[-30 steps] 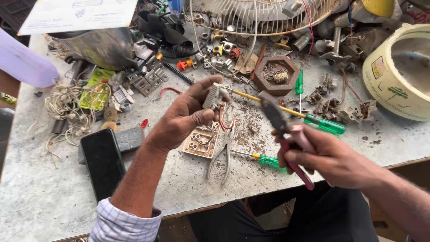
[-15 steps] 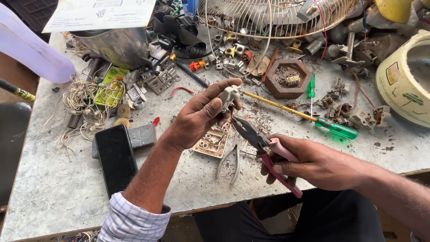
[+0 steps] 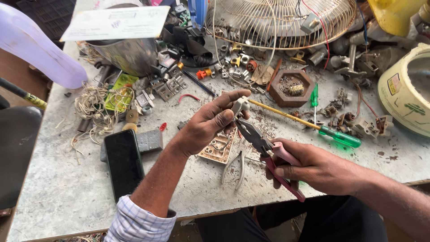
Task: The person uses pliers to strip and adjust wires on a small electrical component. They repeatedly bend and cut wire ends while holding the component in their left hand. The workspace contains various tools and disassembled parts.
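Observation:
My left hand pinches a small grey electrical part between thumb and fingers, held above the table. My right hand grips pliers with pink-red handles. The dark jaws of the pliers reach up to the small part and touch its lower side. Under my left hand lies a beige switch plate with round holes. A second, smaller pair of bare metal pliers lies on the table just below it.
A black phone lies at the left beside a grey block. A long green-handled screwdriver, a brown hexagonal dish, tangled wire, a fan guard, a cream pot and several loose parts crowd the grey table.
My right hand has brought the pliers up and to the left, from apart to touching the small part. My left hand has kept hold of the part.

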